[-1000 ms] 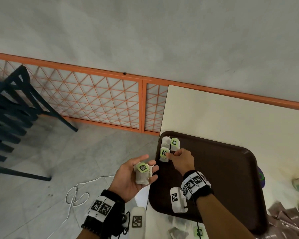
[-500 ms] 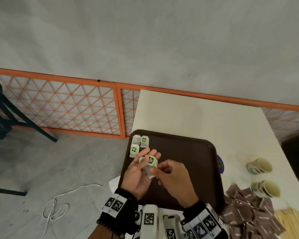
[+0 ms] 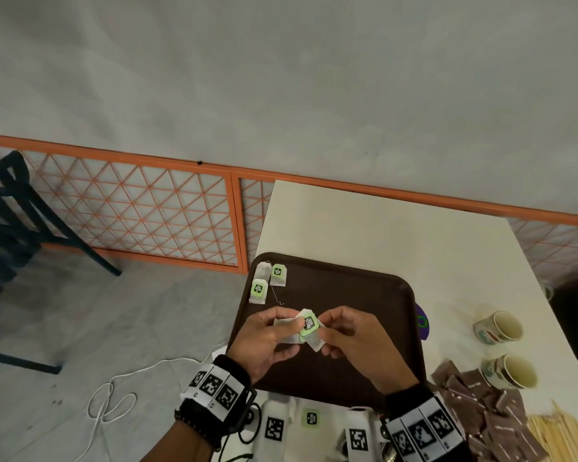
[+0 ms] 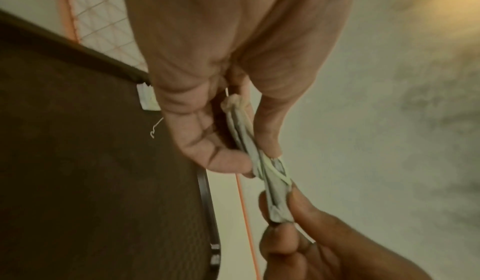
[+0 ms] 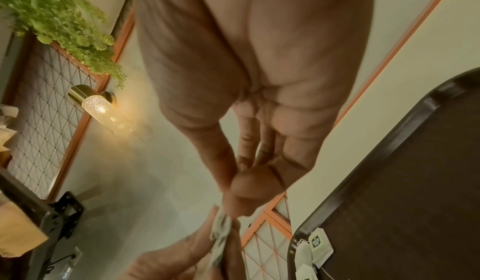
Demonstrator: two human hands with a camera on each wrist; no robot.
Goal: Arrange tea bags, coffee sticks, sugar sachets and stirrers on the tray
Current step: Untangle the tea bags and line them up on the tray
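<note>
- Grey floor and an orange lattice railing [image 3: 131,221] fill the left of the head view, with a dark chair [image 3: 10,228] at the far left and a white cable [image 3: 114,395] looped on the floor.
- Cream surface [image 3: 381,235] carries the brown tray [image 3: 364,288], whose far left corner already holds three placed tea bags [image 3: 267,281], touching one another.
- Left hand [image 3: 264,338] pinches a small clump of tea bags [image 3: 306,330] above the tray's near left part.
- Half a second ago that hand lay open beneath the bags; now both hands grip the clump, so I judge one bag is being peeled off for the row.
- Right hand [image 3: 351,335] pinches the clump's other end between thumb and fingertips; the left wrist view shows it edge-on [image 4: 259,161].
- Green tags carry small dark print, too small to read.
- One more green-tagged bag [image 3: 311,419] lies on the surface near the wrists.
- Right of the tray: two paper cups [image 3: 501,328], a pile of brown sachets [image 3: 481,405] and wooden stirrers [image 3: 558,435], none yet on the tray.
</note>
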